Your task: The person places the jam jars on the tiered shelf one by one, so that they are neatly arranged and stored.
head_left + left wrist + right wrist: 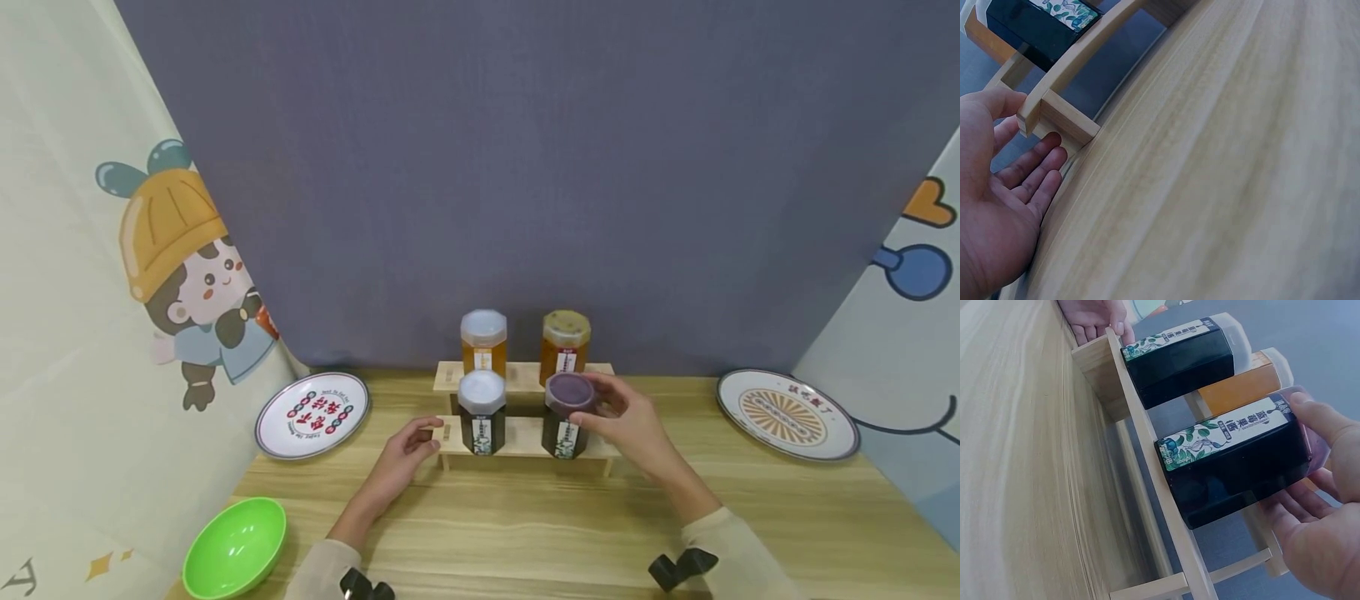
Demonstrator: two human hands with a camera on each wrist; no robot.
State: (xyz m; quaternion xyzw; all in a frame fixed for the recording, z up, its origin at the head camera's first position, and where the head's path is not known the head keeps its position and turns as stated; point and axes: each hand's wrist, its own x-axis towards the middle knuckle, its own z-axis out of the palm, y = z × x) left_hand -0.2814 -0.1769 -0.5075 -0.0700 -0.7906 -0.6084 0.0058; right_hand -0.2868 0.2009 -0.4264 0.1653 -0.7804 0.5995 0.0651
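My right hand (630, 421) grips a dark jam jar with a purple lid (572, 392), thumb and fingers round the lid end. In the right wrist view, this jar's (1229, 459) base is at the front step of a two-tier wooden rack (521, 429). Beside it on that step stands a dark jar with a white lid (482, 421). My left hand (405, 458) holds the left end of the front step between thumb and index finger; its other fingers (1038, 165) lie loose below the board.
On the rear step stand an amber jar with a white lid (483, 333) and an amber jar with a yellowish lid (566, 342). Printed plates lie left (300, 446) and right (843, 450) of the rack. A green bowl (236, 550) is at the table's front left. A grey curtain (525, 167) hangs behind.
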